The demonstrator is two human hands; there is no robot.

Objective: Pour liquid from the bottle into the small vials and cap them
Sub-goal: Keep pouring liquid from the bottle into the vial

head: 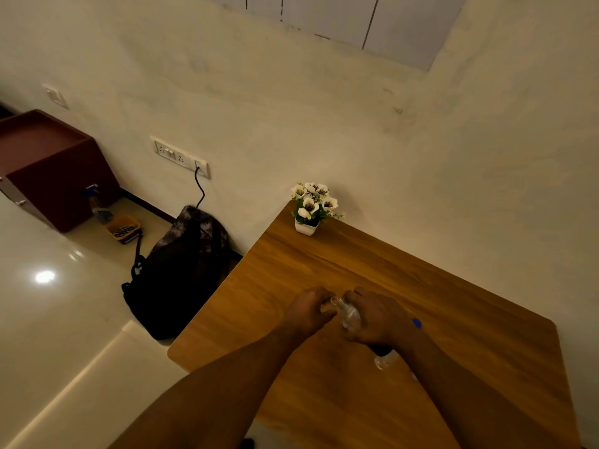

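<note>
The right hand (379, 315) grips the tilted clear bottle (350, 314); the left hand (309, 307) pinches a small vial (325, 306), best kept steady and mouth-to-mouth.

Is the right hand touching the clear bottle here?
Touching. The head view shows the right hand with its fingers wrapped round the tilted clear bottle, no gap visible between them.

Table (356, 264) wood-grain, matt; bottle (350, 314) clear, perhaps plastic; floor (48, 303) glossy; backpack (181, 270) cloth.
</note>
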